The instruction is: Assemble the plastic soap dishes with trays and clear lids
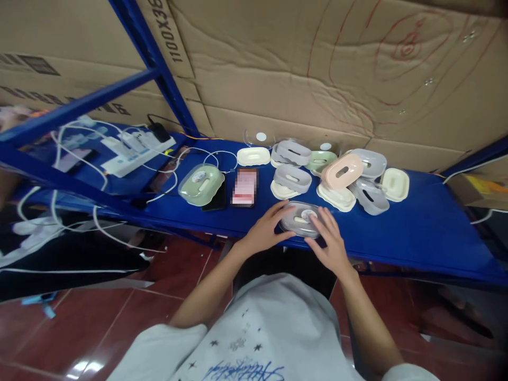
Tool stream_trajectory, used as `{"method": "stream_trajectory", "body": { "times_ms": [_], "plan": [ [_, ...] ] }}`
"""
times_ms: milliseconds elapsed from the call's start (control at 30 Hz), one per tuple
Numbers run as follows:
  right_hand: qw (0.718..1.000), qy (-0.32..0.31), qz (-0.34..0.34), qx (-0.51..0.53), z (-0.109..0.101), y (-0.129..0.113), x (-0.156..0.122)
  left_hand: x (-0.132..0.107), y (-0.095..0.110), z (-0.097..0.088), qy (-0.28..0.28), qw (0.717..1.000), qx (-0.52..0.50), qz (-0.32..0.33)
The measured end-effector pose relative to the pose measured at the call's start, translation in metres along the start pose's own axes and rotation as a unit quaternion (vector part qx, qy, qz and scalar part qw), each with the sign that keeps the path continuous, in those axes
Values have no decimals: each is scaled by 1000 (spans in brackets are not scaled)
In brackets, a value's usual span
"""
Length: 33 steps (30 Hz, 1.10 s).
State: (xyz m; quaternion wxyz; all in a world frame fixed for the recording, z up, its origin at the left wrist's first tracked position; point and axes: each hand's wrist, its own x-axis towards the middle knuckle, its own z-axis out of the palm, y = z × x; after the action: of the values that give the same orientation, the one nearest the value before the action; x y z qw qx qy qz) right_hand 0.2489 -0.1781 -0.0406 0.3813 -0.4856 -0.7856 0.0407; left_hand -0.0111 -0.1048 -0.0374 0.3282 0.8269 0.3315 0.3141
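A grey oval soap box with a clear lid and a round white sticker sits at the blue table's front edge. My left hand grips its left end, thumb at the near side and fingers at the far side. On the right end, my right hand holds it with the fingertips over the lid. Beyond the hands lie loose soap box parts: a grey tray, a pink tray, a cream base and a tilted grey tray. To the left rests a green lidded soap box.
A phone with a lit screen lies left of the parts. White cables tangle around a power strip. A blue metal frame rises at left, and cardboard walls the back. Clear lids stand along it.
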Motion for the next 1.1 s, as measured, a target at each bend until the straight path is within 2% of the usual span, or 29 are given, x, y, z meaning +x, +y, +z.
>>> {"method": "stream_trajectory", "body": {
  "times_ms": [167,300,400,533,700,900,1100],
  "plan": [
    [981,106,127,104,-1,7,-3,1,1,2,30,999,17,9],
    [968,123,164,145,-9,16,0,2,0,0,60,998,11,12],
    [970,101,181,129,-26,22,7,1,1,-2,63,998,2,2],
    [982,12,157,102,-46,33,14,1,4,-5,64,997,-8,-36],
    [977,-67,138,149,-41,41,10,2,7,-9,64,994,-4,-93],
    [969,-57,150,189,-39,44,18,11,16,-9,65,987,27,-147],
    [964,-71,175,189,-46,48,21,7,20,-6,58,987,39,-141]
  ]
}}
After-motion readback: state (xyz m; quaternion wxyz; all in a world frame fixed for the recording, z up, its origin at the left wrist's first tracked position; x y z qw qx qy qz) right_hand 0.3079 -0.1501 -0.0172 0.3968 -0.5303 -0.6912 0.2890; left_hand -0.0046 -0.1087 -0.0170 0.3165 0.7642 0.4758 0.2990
